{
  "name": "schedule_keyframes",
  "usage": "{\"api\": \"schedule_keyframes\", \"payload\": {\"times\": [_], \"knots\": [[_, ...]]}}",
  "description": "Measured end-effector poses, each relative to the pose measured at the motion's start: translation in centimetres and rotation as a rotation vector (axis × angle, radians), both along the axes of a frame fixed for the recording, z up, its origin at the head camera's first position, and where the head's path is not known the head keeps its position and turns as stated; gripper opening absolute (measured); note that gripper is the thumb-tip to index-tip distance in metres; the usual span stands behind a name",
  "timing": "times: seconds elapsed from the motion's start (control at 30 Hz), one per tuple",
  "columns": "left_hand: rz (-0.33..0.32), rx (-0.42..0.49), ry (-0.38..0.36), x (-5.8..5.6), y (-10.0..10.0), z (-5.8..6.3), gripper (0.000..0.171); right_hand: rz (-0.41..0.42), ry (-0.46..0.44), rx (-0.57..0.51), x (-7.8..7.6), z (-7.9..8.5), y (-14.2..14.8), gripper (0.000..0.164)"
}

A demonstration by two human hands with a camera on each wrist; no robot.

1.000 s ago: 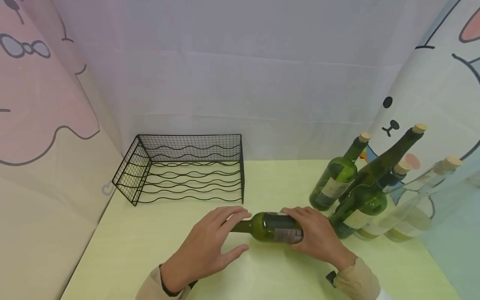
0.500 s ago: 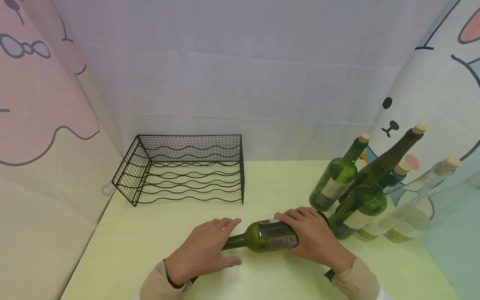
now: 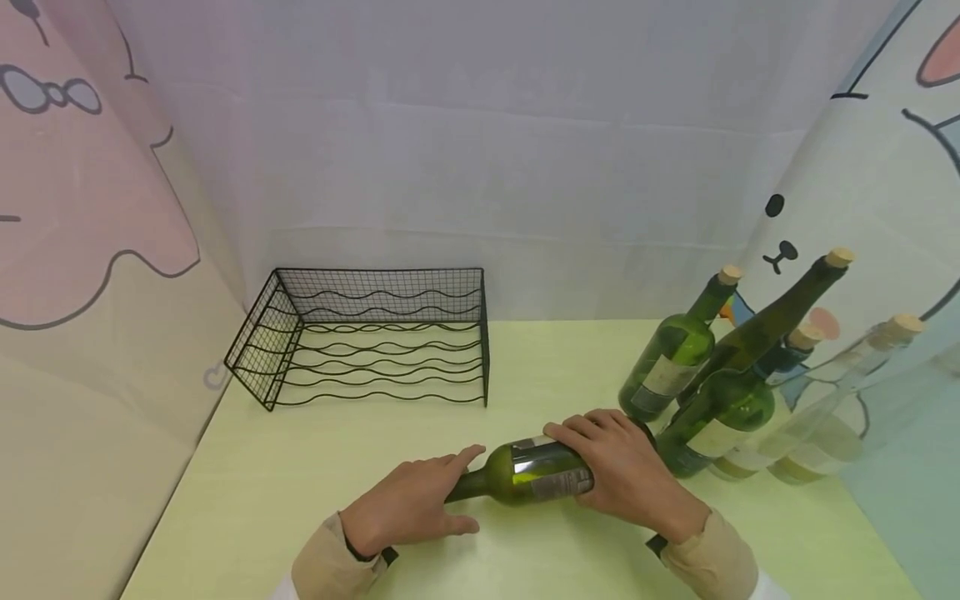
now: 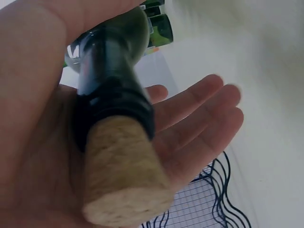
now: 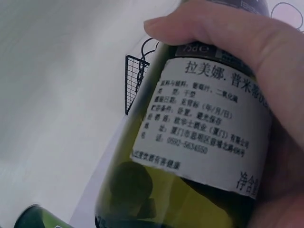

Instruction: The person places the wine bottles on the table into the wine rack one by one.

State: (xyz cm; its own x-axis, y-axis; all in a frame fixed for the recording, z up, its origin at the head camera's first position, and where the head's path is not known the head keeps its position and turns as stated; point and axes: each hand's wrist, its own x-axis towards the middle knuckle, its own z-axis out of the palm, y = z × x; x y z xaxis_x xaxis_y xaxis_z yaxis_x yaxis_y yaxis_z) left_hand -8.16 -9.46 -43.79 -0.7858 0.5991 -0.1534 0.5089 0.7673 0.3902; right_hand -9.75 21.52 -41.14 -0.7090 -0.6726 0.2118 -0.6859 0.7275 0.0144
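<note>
Head: right hand (image 3: 618, 468) grips green glass wine bottle (image 3: 517, 475), sideways, nearer the person than black wire-mesh rack (image 3: 386, 293); left hand (image 3: 408, 506) around neck. Left wrist: fingers extended, unclenched, beside tan cork stopper (image 4: 126, 166). Right wrist: white printed paper label (image 5: 204, 123).

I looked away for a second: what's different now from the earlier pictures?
The neck end of the green glass bottle lying on its side has swung toward the person and slightly left. The left hand has come nearer the person too, the neck between its thumb and fingers. The right hand holds the bottle's body as before. The black wire-mesh rack and standing corked glass bottles stayed put.
</note>
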Motion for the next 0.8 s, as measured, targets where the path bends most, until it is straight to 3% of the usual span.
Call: {"api": "schedule_keyframes", "payload": {"times": [0.3,0.73,0.8], "knots": [[0.011,0.081,-0.045,-0.3,0.1,-0.9,0.083,-0.013,-0.015,0.001,0.1,0.5,-0.2,0.085],[-0.025,0.213,-0.164,-0.7,0.1,-1.2,0.041,0.019,0.004,-0.004,0.0,0.3,-0.2,0.082],[-0.029,0.25,-0.217,-0.7,0.1,-1.2,0.037,0.017,0.006,-0.002,0.0,0.4,-0.2,0.083]]}}
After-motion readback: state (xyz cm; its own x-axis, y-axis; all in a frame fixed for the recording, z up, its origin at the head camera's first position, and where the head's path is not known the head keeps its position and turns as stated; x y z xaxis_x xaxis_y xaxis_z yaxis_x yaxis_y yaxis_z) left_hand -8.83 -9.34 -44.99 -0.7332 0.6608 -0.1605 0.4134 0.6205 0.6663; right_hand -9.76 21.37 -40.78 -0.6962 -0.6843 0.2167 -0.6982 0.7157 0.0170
